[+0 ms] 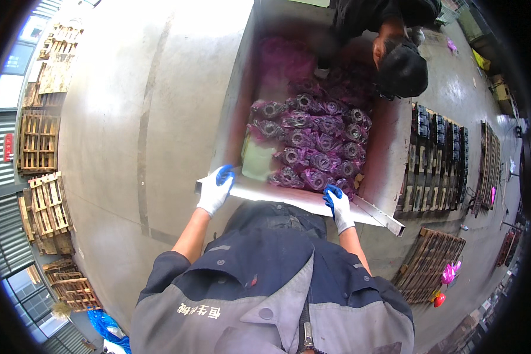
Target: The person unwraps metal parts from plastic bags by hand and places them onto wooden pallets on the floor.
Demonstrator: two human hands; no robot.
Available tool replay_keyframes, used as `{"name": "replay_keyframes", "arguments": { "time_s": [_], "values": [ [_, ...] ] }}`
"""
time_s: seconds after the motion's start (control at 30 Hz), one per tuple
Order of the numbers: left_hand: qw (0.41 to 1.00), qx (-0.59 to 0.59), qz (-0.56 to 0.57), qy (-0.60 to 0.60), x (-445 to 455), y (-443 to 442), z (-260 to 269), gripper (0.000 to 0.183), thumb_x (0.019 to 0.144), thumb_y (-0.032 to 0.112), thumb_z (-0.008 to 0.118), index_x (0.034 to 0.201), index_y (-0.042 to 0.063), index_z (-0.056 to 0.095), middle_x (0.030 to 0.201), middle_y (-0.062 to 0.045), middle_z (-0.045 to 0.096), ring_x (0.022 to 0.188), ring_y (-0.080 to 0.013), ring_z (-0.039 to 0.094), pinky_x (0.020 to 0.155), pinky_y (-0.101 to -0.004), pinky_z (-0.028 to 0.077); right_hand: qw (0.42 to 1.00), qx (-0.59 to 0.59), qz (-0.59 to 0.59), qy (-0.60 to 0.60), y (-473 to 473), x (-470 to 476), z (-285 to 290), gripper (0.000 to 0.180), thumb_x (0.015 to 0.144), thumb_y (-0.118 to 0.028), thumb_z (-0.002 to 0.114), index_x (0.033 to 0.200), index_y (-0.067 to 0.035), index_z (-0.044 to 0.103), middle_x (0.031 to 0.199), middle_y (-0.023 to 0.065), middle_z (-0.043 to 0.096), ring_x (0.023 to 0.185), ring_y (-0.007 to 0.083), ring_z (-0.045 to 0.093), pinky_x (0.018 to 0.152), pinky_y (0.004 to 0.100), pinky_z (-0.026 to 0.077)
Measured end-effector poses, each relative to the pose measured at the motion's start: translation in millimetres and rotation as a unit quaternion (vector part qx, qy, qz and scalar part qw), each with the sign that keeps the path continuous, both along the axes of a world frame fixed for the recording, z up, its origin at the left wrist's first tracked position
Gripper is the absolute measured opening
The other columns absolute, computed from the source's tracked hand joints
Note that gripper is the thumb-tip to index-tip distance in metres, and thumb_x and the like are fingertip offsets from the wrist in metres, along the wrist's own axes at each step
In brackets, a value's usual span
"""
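Before me stands a large open metal bin [387, 172] holding rows of round metal parts [298, 138] wrapped in purple plastic film. My left hand [217, 188], in a white glove with blue-coated fingers, is at the bin's near left corner with its fingers curled; whether it grips the rim is unclear. My right hand [338, 207], gloved alike, has bent fingers at the near rim, close to the wrapped parts. I cannot tell if it holds anything. A pale green sheet [260, 159] shows at the bin's left side.
A co-worker in dark clothes and a black cap [402, 71] leans over the bin's far right side. Wooden pallets [429, 261] lie to the right, some bearing black parts [440, 128]. More pallets [39, 141] stand along the left wall.
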State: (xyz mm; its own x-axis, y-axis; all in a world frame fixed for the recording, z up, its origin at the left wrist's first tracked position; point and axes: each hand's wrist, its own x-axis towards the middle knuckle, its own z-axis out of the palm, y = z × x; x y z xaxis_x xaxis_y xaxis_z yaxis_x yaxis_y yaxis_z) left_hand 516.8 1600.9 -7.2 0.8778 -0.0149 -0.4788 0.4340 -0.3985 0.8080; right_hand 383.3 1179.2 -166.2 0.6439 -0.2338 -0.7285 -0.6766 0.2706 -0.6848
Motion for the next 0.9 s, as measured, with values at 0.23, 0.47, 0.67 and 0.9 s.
{"name": "replay_keyframes", "arguments": {
  "time_s": [0.23,0.47,0.67,0.9],
  "values": [
    [0.994,0.056,0.018,-0.087,94.3,27.4,-31.0,0.045,0.094,0.022,0.074,0.132,0.0,0.064,0.119,-0.014,0.073,0.106,-0.022,0.071,0.095,-0.0331,0.054,0.999,-0.013,0.028,0.04,46.1,22.1,-14.9,0.04,0.098,-0.019,0.07,0.136,-0.007,0.061,0.114,0.0062,0.073,0.086,0.0158,0.07,0.071,0.0277,0.053],
    [0.944,0.244,-0.132,-0.181,211.5,16.7,-77.2,0.077,0.089,0.044,0.072,0.15,0.004,0.046,0.145,-0.023,0.054,0.132,-0.0381,0.054,0.111,-0.0435,0.045,0.988,0.065,-0.079,0.114,97.8,47.3,-16.3,0.042,0.1,-0.028,0.068,0.136,-0.01,0.061,0.12,0.0106,0.071,0.096,0.0229,0.071,0.078,0.0346,0.055],
    [0.936,0.283,-0.136,-0.157,277.8,5.0,-125.4,0.085,0.089,0.046,0.073,0.155,0.005,0.039,0.151,-0.023,0.048,0.137,-0.0379,0.05,0.113,-0.0413,0.043,0.973,0.162,-0.072,0.151,169.2,95.4,-85.6,0.039,0.1,-0.031,0.067,0.134,-0.013,0.063,0.114,0.0075,0.072,0.094,0.0222,0.07,0.079,0.0354,0.055],
    [0.939,0.276,-0.055,-0.198,304.1,-15.9,-171.0,0.063,0.091,0.025,0.074,0.143,-0.004,0.052,0.126,-0.025,0.068,0.116,-0.0367,0.068,0.101,-0.041,0.051,0.962,0.189,0.016,0.195,258.4,235.2,-187.8,0.041,0.097,-0.041,0.069,0.129,-0.016,0.065,0.115,0.0031,0.069,0.096,0.0191,0.066,0.083,0.0352,0.051]
  ]
}}
